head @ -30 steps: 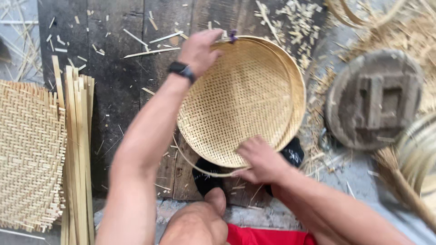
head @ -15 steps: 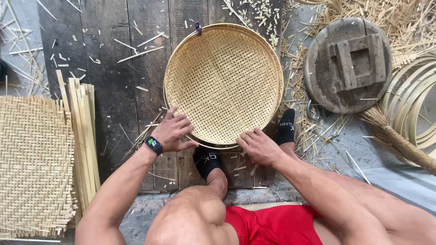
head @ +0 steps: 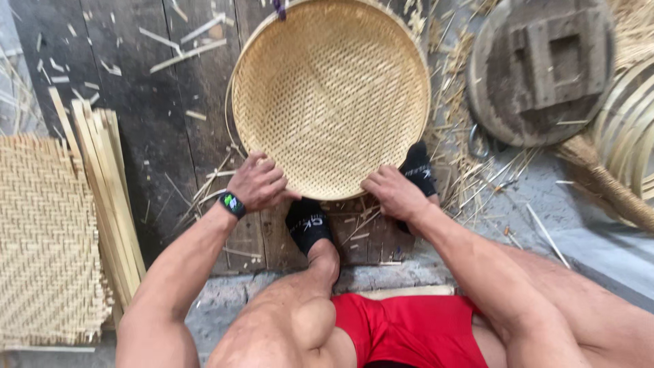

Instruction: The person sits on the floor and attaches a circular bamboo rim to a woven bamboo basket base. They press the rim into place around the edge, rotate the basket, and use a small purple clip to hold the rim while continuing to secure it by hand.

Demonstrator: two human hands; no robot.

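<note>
On dark floorboards [head: 150, 136] before a seated person lies a round woven bamboo tray [head: 330, 95], flat and centred. Both hands grip its near rim: left hand [head: 262, 182] at the lower left edge, right hand [head: 394, 192] at the lower right. Black-socked feet [head: 310, 225] rest just under the tray. Bamboo strips [head: 102, 177] and a woven mat [head: 44, 238] lie to the left, a round wooden block [head: 541, 68] to the right.
</note>
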